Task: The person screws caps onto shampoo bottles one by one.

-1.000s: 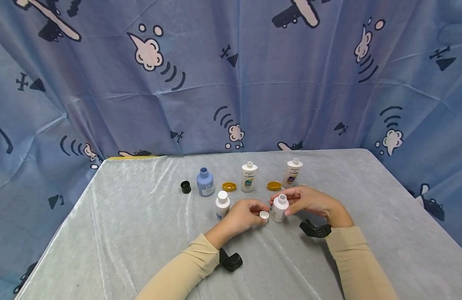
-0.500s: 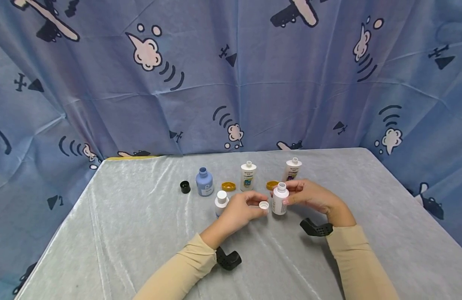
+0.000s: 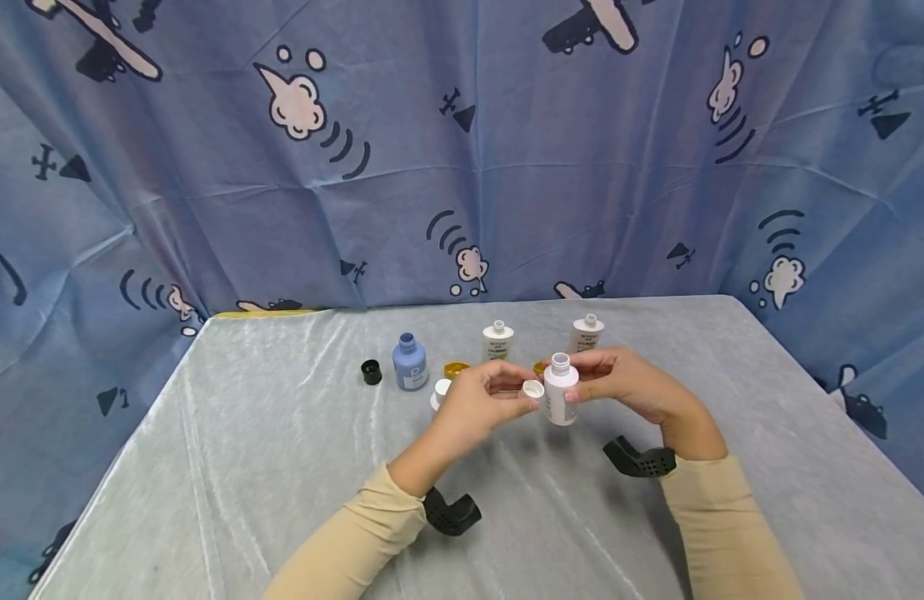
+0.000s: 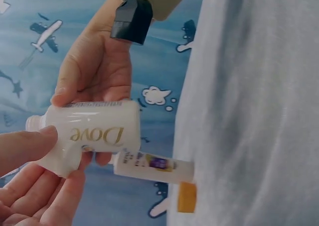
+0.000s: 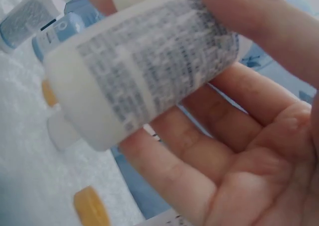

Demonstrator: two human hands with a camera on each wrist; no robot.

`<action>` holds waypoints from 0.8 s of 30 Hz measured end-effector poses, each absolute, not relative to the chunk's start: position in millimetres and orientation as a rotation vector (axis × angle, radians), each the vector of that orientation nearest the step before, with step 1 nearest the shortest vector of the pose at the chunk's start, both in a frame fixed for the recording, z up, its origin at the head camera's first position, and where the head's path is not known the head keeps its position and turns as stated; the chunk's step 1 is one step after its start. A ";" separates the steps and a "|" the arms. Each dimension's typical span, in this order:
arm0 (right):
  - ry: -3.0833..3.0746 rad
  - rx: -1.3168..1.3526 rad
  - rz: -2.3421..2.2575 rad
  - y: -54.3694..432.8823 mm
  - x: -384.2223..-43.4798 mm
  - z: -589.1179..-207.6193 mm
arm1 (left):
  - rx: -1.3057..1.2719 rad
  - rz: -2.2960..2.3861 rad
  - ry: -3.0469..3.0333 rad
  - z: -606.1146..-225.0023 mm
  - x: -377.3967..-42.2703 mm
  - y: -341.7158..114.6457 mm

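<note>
My right hand [image 3: 632,385] holds a small white Dove bottle [image 3: 561,398] between thumb and fingers, raised over the table. Its neck is uncapped and points up. Small print covers the bottle's side [image 5: 149,71] in the right wrist view, while the left wrist view shows gold lettering on the bottle [image 4: 94,129]. My left hand [image 3: 476,402] pinches a white screw cap [image 3: 533,390], hollow side up, just left of the bottle. Behind the left hand, a white-capped bottle [image 3: 437,395] is mostly hidden.
Farther back stand a blue open bottle [image 3: 410,367] and two white open bottles, one in the middle [image 3: 497,342] and another on the right [image 3: 586,335]. A black cap [image 3: 371,372] and two yellow round caps lie among them, one yellow cap [image 3: 456,369] partly showing. A patterned curtain [image 3: 402,167] hangs behind.
Both hands have moved up and away from the table front, carrying the white cap and the Dove bottle. The left hand now covers more of the white-capped bottle.
</note>
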State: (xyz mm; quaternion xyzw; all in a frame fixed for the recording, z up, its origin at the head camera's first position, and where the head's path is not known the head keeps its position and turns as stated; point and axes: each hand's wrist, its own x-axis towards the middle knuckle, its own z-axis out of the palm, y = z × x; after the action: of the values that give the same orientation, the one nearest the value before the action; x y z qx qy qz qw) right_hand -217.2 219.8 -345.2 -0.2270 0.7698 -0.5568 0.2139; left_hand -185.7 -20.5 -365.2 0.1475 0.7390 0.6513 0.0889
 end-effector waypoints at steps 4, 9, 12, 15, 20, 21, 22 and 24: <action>2.157 -0.648 -1.477 216.7 -212.9 -337.9 | 0.442 1.989 2.190 -358.8 -184.6 -23.8; 2.195 -0.594 -1.426 213.4 -208.9 -332.2 | 0.466 2.043 2.203 -355.6 -184.1 -27.5; 2.200 -0.593 -1.414 212.3 -206.9 -331.0 | 0.457 2.061 2.202 -353.6 -183.5 -29.7; 2.207 -0.596 -1.400 211.7 -205.7 -330.1 | 0.486 2.060 2.230 -352.7 -183.3 -31.7; 2.223 -0.594 -1.383 210.7 -204.7 -328.6 | 0.516 2.057 2.243 -351.7 -183.8 -32.9; 2.224 -0.595 -1.383 210.4 -204.6 -328.4 | 0.497 2.068 2.222 -351.1 -183.7 -32.8; 2.224 -0.597 -1.382 210.1 -204.4 -328.2 | 0.478 2.082 2.203 -350.7 -183.8 -32.9; 2.225 -0.601 -1.381 209.5 -204.3 -327.8 | 0.442 2.106 2.172 -349.8 -183.7 -32.8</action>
State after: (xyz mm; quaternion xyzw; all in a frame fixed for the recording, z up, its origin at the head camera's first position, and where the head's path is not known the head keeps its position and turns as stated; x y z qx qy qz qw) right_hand -204.3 209.5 -327.8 -0.2180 0.8068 -0.5008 0.2255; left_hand -183.7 -32.8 -349.8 0.1444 0.7097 0.6882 0.0420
